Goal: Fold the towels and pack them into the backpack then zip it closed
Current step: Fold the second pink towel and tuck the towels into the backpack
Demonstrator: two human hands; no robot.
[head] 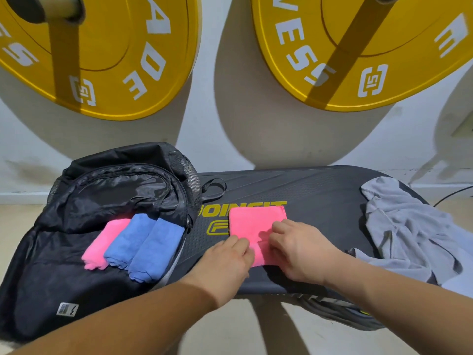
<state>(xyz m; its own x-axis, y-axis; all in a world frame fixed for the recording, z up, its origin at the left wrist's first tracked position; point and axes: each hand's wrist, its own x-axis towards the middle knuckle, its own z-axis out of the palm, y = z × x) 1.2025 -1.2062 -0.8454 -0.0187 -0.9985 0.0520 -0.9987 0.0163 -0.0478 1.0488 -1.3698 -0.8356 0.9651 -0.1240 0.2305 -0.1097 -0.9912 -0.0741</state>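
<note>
A black backpack [51, 265] lies unzipped and spread wide on the left. Inside it sit a rolled pink towel [105, 244] and two folded blue towels [125, 242] [156, 249], side by side. A second pink towel [253, 224] lies folded on the dark exercise platform [320, 198]. My left hand [225, 260] pinches its near left edge. My right hand [299, 249] holds its near right edge with curled fingers. The towel's near end is partly hidden under both hands.
A crumpled grey towel [409, 234] lies on the platform's right end and hangs over its edge. Two large yellow weight plates [102, 60] [358, 47] stand against the white wall behind. A dark strap [332, 313] hangs below the platform's front.
</note>
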